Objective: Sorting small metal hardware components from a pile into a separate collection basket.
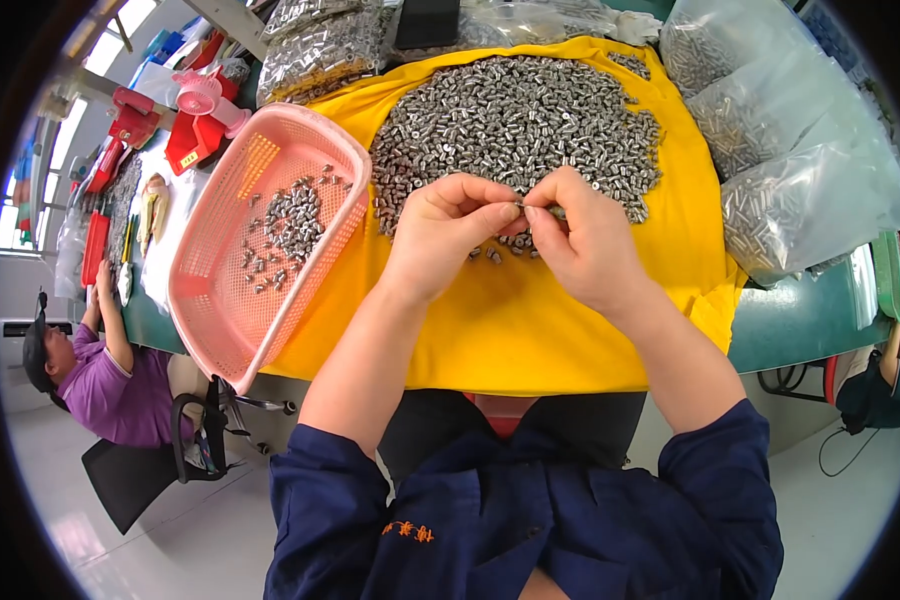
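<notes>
Counter (pixel 800 320) under yellow cloth (pixel 510 330), pale floor below. Left hand (pixel 445 230) and right hand (pixel 585 235) pinch one small silver metal piece (pixel 521 206) between fingertips, beside the heap (pixel 520 125).

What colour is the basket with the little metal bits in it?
Pink. The basket shows clearly in the head view.

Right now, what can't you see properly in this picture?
- Head view: the tiny metal piece pinched between the left hand and right hand is mostly covered by fingertips; its shape is unclear.
- The single parts in the grey pile are too small to tell apart.
- The clear bags blur their contents.
- The pink basket wall hides the cloth beneath it.
- The round dark rim cuts off the table ends.
</notes>
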`<state>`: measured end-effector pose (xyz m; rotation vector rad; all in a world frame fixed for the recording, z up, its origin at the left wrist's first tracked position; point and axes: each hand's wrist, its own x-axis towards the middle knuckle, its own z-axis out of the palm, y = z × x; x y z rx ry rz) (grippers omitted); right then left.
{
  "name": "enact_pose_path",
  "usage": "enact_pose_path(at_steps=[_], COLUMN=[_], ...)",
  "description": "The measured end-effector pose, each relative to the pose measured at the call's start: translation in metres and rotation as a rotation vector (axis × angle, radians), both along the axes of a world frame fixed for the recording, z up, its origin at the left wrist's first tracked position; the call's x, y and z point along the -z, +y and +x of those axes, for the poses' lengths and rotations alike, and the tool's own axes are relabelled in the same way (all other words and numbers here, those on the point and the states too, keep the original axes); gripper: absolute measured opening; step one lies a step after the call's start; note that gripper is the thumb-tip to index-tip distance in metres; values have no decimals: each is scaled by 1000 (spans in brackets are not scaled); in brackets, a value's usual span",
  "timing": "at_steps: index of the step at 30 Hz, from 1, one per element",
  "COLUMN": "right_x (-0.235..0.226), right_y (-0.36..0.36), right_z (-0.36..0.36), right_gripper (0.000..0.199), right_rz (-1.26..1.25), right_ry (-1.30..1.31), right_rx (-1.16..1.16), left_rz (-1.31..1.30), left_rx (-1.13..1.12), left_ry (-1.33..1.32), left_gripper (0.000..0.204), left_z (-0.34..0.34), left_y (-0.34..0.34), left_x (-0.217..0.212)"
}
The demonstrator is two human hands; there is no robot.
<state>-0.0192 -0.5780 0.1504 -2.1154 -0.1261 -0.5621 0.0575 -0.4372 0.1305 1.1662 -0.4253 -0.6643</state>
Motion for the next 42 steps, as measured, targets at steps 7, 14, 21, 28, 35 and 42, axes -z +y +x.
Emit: enact_pose_path(at_steps=[7,14,21,28,35,42], right_x=[-2,-4,-17,-13,-7,-7], right_y=[-1,-3,-3,-2,-2,0], right_z=[-3,-4,-7,-6,-5,-5], right_gripper=[4,5,5,4,7,6], right_rz=[141,65,207,184,0,48], right_ry=[2,2,111,92,32,58], right_rx=[-22,8,-52,-42,-34,-26], left_rz=[-62,14,-81,-108,-19,35], left_rx=[-30,-44,-27,5,-28,-68], left_ry=[18,-98,-10,-10,-130,-143], left_gripper=[11,13,13,14,13,12], left_z=[-4,-1,1,-1,-3,-6], left_y=[-1,0,2,1,1,-3], left_x=[-4,-2,1,2,1,-4])
